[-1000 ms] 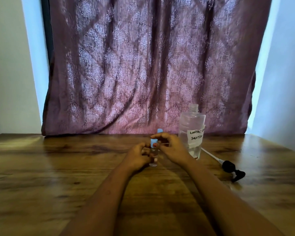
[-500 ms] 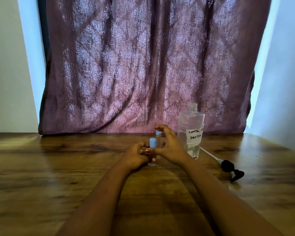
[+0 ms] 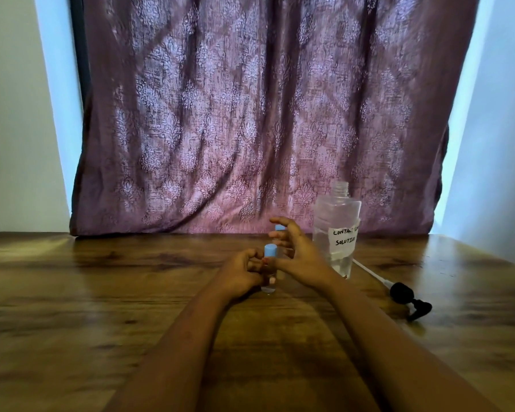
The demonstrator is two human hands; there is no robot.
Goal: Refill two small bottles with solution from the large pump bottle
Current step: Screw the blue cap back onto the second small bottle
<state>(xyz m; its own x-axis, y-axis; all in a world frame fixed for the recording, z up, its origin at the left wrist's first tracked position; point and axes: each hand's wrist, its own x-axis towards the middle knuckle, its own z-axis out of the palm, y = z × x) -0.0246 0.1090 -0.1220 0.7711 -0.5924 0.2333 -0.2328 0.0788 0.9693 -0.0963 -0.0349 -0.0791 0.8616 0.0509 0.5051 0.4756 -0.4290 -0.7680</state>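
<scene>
- The left hand (image 3: 240, 272) is curled around a small clear plastic bottle with a light blue cap (image 3: 270, 270); its grip is clamped on the bottle's body, fingertips pressed against the near side.
- That small bottle stands upright with its base on the brown wood-grain bench (image 3: 101, 292), near the middle of the view.
- The right hand (image 3: 298, 257) is just to the right of the small bottle, fingers spread apart and curved, thumb near the bottle's side; whether it touches the bottle I cannot tell, and it clasps nothing.
- A second light blue cap (image 3: 278, 227) shows behind the right hand's raised fingers (image 3: 283, 223); the bottle below it is hidden by the hand.
- The large clear plastic bottle with a white handwritten label (image 3: 336, 230) stands upright on the bench just to the right of the right hand, its threaded neck uncovered, with clear liquid low in its body.
- The black pump head with its white dip tube (image 3: 405, 295) lies flat on the bench to the right of the large bottle, tube end pointing toward the bottle's base.
- A mauve patterned curtain (image 3: 250, 114) hangs behind the bench, with pale walls (image 3: 18, 114) on either side.
- Both bare forearms reach in from the lower edge of the view.
</scene>
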